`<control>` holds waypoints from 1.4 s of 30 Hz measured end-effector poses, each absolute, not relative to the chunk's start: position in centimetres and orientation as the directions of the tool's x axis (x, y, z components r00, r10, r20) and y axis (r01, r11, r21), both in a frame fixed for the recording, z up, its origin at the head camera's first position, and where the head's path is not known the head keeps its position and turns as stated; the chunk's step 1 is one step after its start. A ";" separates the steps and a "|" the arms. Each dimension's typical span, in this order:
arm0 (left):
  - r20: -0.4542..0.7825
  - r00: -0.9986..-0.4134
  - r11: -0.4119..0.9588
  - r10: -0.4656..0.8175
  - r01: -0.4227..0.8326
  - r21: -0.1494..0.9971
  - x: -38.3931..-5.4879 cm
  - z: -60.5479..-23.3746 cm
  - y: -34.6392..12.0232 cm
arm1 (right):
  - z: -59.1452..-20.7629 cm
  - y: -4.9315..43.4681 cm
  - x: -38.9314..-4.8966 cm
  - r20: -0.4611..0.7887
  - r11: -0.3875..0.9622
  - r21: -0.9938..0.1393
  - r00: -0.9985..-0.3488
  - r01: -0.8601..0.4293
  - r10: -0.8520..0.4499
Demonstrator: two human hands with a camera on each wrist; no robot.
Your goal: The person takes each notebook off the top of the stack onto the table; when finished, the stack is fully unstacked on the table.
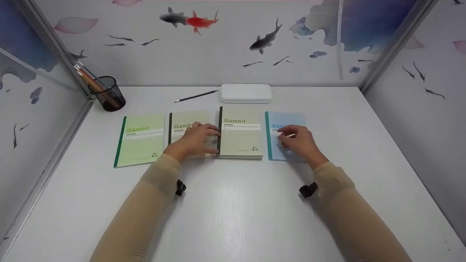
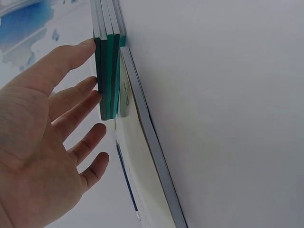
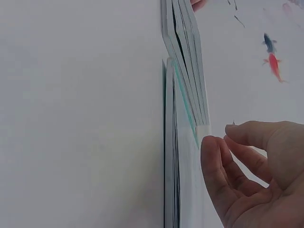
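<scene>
Two bare hands work above a row of Gambit notebooks. Fingers of the left hand point(image 1: 193, 140) are spread wide, their tips appearing to touch the dark spine side of a notebook stack point(image 1: 240, 136) topped by a beige cover; they enclose nothing. Fingers of the right hand point(image 1: 300, 142) are loosely curled over the blue notebook point(image 1: 277, 151), thumb and forefinger narrowly apart with nothing between them; whether they touch its cover cannot be told. The stack lies flat between the hands. Sound handling, by judgement, calls for even fingertip pressure along the spines, low enough to bear on every layer, since a push near the top could make the notebooks slide or fan. Beneath the left hand lies a beige notebook point(image 1: 191, 117); left of it, a green notebook point(image 1: 140, 147) lies slightly askew. Farther out, a black mesh pencil cup point(image 1: 113, 95) holds several upright, leaning pencils point(image 1: 87, 77). Behind the stack, a white case point(image 1: 246, 94) appears closed, its contents hidden; a black pencil point(image 1: 196, 96) lies loose beside it on the white table point(image 1: 233, 211).
</scene>
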State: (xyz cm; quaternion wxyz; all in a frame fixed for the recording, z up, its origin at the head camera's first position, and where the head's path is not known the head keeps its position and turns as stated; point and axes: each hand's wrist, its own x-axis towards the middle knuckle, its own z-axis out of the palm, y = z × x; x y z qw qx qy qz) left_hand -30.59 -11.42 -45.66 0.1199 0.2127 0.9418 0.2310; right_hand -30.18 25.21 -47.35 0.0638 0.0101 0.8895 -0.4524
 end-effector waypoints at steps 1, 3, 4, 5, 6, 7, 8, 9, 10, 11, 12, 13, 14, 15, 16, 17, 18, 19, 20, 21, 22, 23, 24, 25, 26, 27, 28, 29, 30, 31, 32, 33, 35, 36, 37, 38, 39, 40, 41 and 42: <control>-0.129 -0.879 0.802 0.458 0.347 0.486 -30.6 -45.6 -11.4 | -47.5 24.8 -30.2 -0.125 0.586 -0.807 -0.991 0.075 -0.045; -0.128 -0.879 0.801 0.460 0.349 0.486 -30.6 -45.5 -11.4 | -47.6 24.0 -30.4 -0.135 0.575 -0.814 -0.989 0.081 -0.053; -0.129 -0.879 0.801 0.459 0.347 0.488 -30.5 -45.5 -11.4 | -47.6 23.6 -30.5 -0.140 0.569 -0.818 -0.988 0.083 -0.058; -0.129 -0.878 0.799 0.461 0.347 0.492 -30.5 -45.5 -11.4 | -47.6 23.2 -30.5 -0.146 0.564 -0.821 -0.987 0.086 -0.062; -0.129 -0.879 0.798 0.460 0.344 0.495 -30.5 -45.5 -11.4 | -47.5 22.9 -30.6 -0.153 0.560 -0.823 -0.986 0.092 -0.063; -0.131 -0.879 0.797 0.458 0.342 0.498 -30.5 -45.5 -11.4 | -47.5 22.6 -30.7 -0.159 0.555 -0.826 -0.985 0.097 -0.064; -0.129 -0.879 0.797 0.460 0.344 0.497 -30.5 -45.5 -11.4 | -47.4 22.3 -30.8 -0.166 0.545 -0.832 -0.984 0.101 -0.071; -0.128 -0.878 0.796 0.462 0.347 0.496 -30.5 -45.6 -11.4 | -47.4 22.0 -30.9 -0.173 0.538 -0.836 -0.982 0.106 -0.075; -0.126 -0.876 0.795 0.465 0.351 0.494 -30.5 -45.6 -11.4 | -47.3 21.7 -31.0 -0.182 0.528 -0.841 -0.980 0.116 -0.075; -0.123 -0.876 0.795 0.467 0.354 0.492 -30.5 -45.6 -11.4 | -47.2 21.4 -31.1 -0.188 0.523 -0.844 -0.979 0.123 -0.074; -0.121 -0.876 0.796 0.467 0.356 0.490 -30.5 -45.7 -11.4 | -47.1 21.2 -31.2 -0.195 0.516 -0.847 -0.978 0.129 -0.076; -0.120 -0.876 0.796 0.466 0.356 0.490 -30.5 -45.7 -11.4 | -47.1 21.0 -31.4 -0.205 0.510 -0.849 -0.976 0.138 -0.077; -0.118 -0.876 0.795 0.467 0.357 0.490 -30.4 -45.7 -11.4 | -47.0 20.8 -31.5 -0.217 0.509 -0.848 -0.973 0.149 -0.076; -0.119 -0.877 0.794 0.465 0.354 0.494 -30.4 -45.7 -11.4 | -47.0 20.6 -31.6 -0.225 0.513 -0.844 -0.972 0.158 -0.072; -0.120 -0.878 0.795 0.464 0.352 0.495 -30.4 -45.7 -11.5 | -47.0 20.5 -31.7 -0.232 0.515 -0.841 -0.970 0.164 -0.071; -0.121 -0.878 0.794 0.464 0.351 0.496 -30.3 -45.6 -11.5 | -47.0 20.4 -31.8 -0.238 0.522 -0.836 -0.969 0.167 -0.072; -0.122 -0.877 0.794 0.464 0.351 0.496 -30.3 -45.6 -11.5 | -47.0 20.3 -31.9 -0.246 0.527 -0.833 -0.966 0.171 -0.074; -0.122 -0.877 0.793 0.465 0.352 0.497 -30.3 -45.6 -11.5 | -47.1 20.2 -32.0 -0.253 0.532 -0.828 -0.965 0.176 -0.075; -0.122 -0.877 0.792 0.464 0.350 0.500 -30.3 -45.6 -11.5 | -47.1 20.2 -32.1 -0.257 0.537 -0.824 -0.964 0.177 -0.076; -0.124 -0.879 0.793 0.460 0.344 0.502 -30.3 -45.6 -11.5 | -47.1 20.1 -32.1 -0.259 0.539 -0.823 -0.963 0.178 -0.077; -0.125 -0.881 0.793 0.457 0.339 0.507 -30.4 -45.6 -11.5 | -47.2 19.9 -32.2 -0.263 0.542 -0.821 -0.962 0.183 -0.075; -0.126 -0.883 0.793 0.453 0.334 0.510 -30.4 -45.6 -11.5 | -47.2 19.8 -32.2 -0.267 0.545 -0.817 -0.961 0.186 -0.073; -0.128 -0.884 0.792 0.449 0.327 0.515 -30.4 -45.6 -11.5 | -47.1 19.7 -32.3 -0.269 0.548 -0.815 -0.961 0.189 -0.068; -0.129 -0.886 0.792 0.445 0.322 0.519 -30.4 -45.7 -11.5 | -47.1 19.6 -32.3 -0.269 0.553 -0.811 -0.961 0.190 -0.064; -0.130 -0.887 0.792 0.444 0.320 0.521 -30.4 -45.7 -11.5 | -47.1 19.5 -32.3 -0.269 0.557 -0.808 -0.961 0.191 -0.061; -0.131 -0.886 0.792 0.445 0.321 0.519 -30.4 -45.7 -11.4 | -47.1 19.4 -32.3 -0.269 0.563 -0.804 -0.961 0.191 -0.059; -0.129 -0.884 0.792 0.450 0.328 0.515 -30.5 -45.7 -11.4 | -47.1 19.3 -32.4 -0.267 0.571 -0.799 -0.962 0.189 -0.055; -0.126 -0.880 0.791 0.458 0.339 0.510 -30.5 -45.7 -11.4 | -47.1 19.3 -32.4 -0.266 0.580 -0.792 -0.962 0.187 -0.053; -0.123 -0.877 0.790 0.465 0.347 0.506 -30.6 -45.7 -11.4 | -47.1 19.3 -32.4 -0.265 0.589 -0.787 -0.963 0.186 -0.049; -0.122 -0.874 0.789 0.470 0.354 0.502 -30.6 -45.7 -11.4 | -47.1 19.3 -32.4 -0.265 0.598 -0.780 -0.963 0.185 -0.048; -0.121 -0.872 0.788 0.474 0.359 0.500 -30.6 -45.7 -11.4 | -47.1 19.3 -32.5 -0.266 0.607 -0.773 -0.963 0.183 -0.049; -0.120 -0.870 0.786 0.479 0.364 0.499 -30.6 -45.7 -11.4 | -47.1 19.3 -32.5 -0.267 0.615 -0.768 -0.963 0.181 -0.049; -0.122 -0.867 0.784 0.483 0.366 0.502 -30.6 -45.6 -11.4 | -47.1 19.3 -32.6 -0.270 0.627 -0.758 -0.962 0.179 -0.052; -0.122 -0.867 0.783 0.484 0.366 0.503 -30.6 -45.6 -11.4 | -47.1 19.3 -32.6 -0.271 0.633 -0.754 -0.961 0.177 -0.054; -0.121 -0.867 0.782 0.483 0.365 0.505 -30.6 -45.7 -11.4 | -47.0 19.3 -32.6 -0.271 0.639 -0.749 -0.961 0.176 -0.053; -0.115 -0.868 0.781 0.484 0.369 0.503 -30.6 -45.7 -11.4 | -46.9 19.3 -32.6 -0.270 0.639 -0.749 -0.961 0.172 -0.057; -0.109 -0.868 0.781 0.484 0.372 0.502 -30.6 -45.7 -11.4 | -46.9 19.2 -32.6 -0.270 0.640 -0.749 -0.961 0.173 -0.057; -0.103 -0.870 0.780 0.483 0.374 0.502 -30.5 -45.7 -11.4 | -46.8 19.2 -32.7 -0.271 0.641 -0.748 -0.961 0.174 -0.055; -0.095 -0.871 0.779 0.481 0.376 0.501 -30.5 -45.8 -11.5 | -46.8 19.1 -32.7 -0.275 0.640 -0.747 -0.960 0.179 -0.053; -0.089 -0.873 0.779 0.480 0.377 0.500 -30.4 -45.9 -11.6 | -46.8 19.0 -32.7 -0.281 0.638 -0.747 -0.958 0.184 -0.053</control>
